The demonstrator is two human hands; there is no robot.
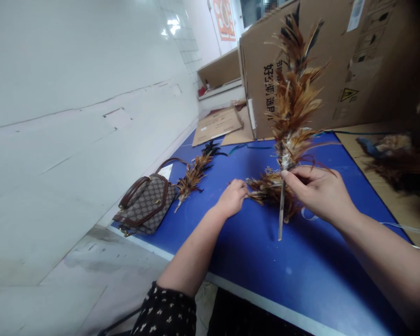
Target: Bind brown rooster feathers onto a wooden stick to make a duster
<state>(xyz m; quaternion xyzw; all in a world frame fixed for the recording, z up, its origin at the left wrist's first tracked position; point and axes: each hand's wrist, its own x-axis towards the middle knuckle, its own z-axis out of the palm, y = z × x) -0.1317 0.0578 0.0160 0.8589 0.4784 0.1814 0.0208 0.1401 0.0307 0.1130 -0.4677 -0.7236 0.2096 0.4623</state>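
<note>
My right hand [318,191] pinches a thin stick wrapped with brown and black feathers [296,98], held upright above the blue table [245,252]. The bare lower end of the stick points down. My left hand [234,198] rests on the table with its fingers bent at the left edge of a pile of loose brown feathers [271,186]; what its fingertips hold, if anything, is too small to name. A second feathered stick [194,175] lies on the table to the left, beyond my left hand.
A patterned handbag [149,203] with brown straps sits at the table's left edge. Large cardboard boxes [336,74] stand behind, with flat cardboard [217,125] at the back. Dark feathers [399,158] lie at the far right. A white wall [73,140] rises on the left.
</note>
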